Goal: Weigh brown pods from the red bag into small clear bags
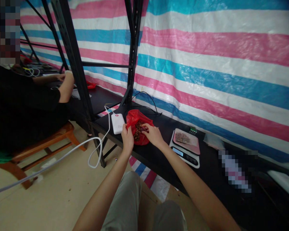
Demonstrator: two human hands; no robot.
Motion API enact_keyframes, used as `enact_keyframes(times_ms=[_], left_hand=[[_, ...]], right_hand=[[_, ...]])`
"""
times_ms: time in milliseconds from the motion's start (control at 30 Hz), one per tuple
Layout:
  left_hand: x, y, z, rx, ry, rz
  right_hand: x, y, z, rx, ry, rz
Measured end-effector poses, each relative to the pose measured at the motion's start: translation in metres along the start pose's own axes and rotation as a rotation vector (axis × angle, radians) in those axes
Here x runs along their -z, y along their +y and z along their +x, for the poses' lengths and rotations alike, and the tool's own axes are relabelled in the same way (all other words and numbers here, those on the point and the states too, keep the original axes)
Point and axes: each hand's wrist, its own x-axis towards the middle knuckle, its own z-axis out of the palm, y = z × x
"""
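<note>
Striped sheeting (207, 73), pink, white and blue, hangs behind the workplace. Black metal frame (73, 61) rises at left; beyond it, a person in black (21, 102) sits on a wooden seat (42, 141). Pale floor (50, 199) below.

Surface: long black table (156, 158), running from the frame toward lower right along the sheeting. White scale (191, 160), display lit, carries a clear packet (183, 138) with small contents; it sits to the right of the bag. White device (118, 124) lies just left of the bag, a white cable (101, 146) near it.

Specimen: red plastic bag (142, 139), at the table's near edge, between the hands. Mouth open upward, toward the wearer; body crumpled, no distinct long axis readable. Small brown pieces (137, 134) inside.

Left hand (128, 138): forearm reaching forward from below, thumb and fingers pinching the bag's left rim. Right hand (154, 134): forearm angled forward and leftward, fingers curled at the mouth, thumb and fingertips close together over the pieces. Whether they grip one: cannot tell.
</note>
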Motion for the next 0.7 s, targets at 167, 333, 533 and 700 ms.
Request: enact_keyframes(times_ms=[167,333,533,700], left_hand=[[0.0,-0.005,0.0,-0.013,0.008,-0.027],[-0.002,-0.004,0.003,-0.03,-0.025,-0.029],[0.012,-0.007,0.014,-0.14,-0.099,0.162],[0.026,0.007,0.0,-0.463,0.108,0.447]], right_hand=[[-0.016,0.006,0.001,-0.038,0.108,0.203],[-0.022,0.009,0.005,-0.066,0.166,0.333],[-0.016,0.008,0.005,-0.028,0.227,0.39],[-0.007,0.016,-0.001,0.039,0.301,0.49]])
